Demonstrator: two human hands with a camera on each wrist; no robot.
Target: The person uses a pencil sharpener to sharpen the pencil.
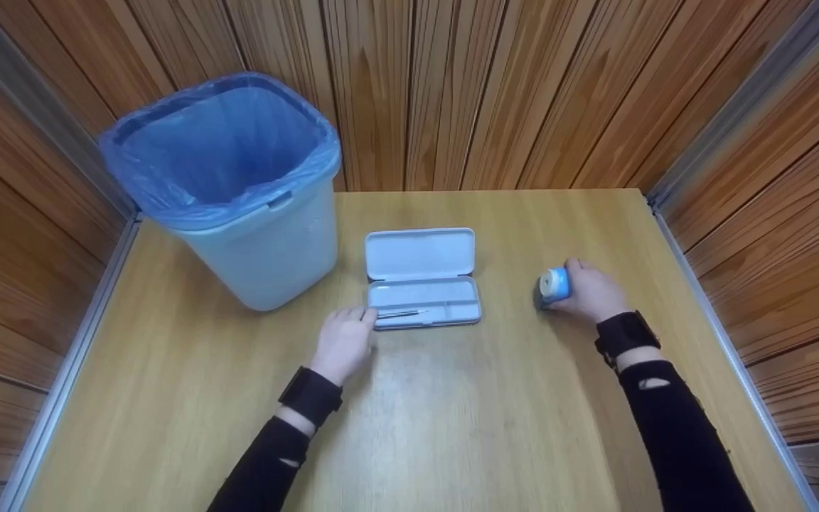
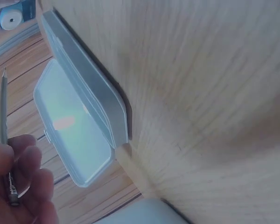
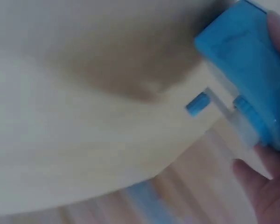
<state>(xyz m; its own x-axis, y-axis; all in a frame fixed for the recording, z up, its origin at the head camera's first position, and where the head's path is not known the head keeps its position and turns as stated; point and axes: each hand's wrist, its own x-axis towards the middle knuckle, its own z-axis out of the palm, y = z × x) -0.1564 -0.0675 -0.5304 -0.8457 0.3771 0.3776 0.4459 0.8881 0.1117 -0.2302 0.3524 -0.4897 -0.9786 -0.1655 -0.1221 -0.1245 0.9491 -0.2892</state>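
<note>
My left hand (image 1: 344, 345) pinches a slim grey pencil (image 2: 3, 112) between thumb and fingers, its sharpened tip pointing away from the palm. In the head view that pencil reaches over the front of an open pencil case (image 1: 420, 245), a pale blue one with its lid tipped back. On the right, my right hand (image 1: 596, 291) grips a blue crank pencil sharpener (image 1: 557, 283) from its right side. The sharpener's small crank handle (image 3: 198, 103) and the blue body show in the right wrist view, a little above the table.
A pale bin (image 1: 267, 256) lined with a blue bag (image 1: 239, 142) stands at the back left, close to the pencil case. Wood-panelled walls (image 1: 452, 92) close off the back and both sides of the wooden table (image 1: 452, 427).
</note>
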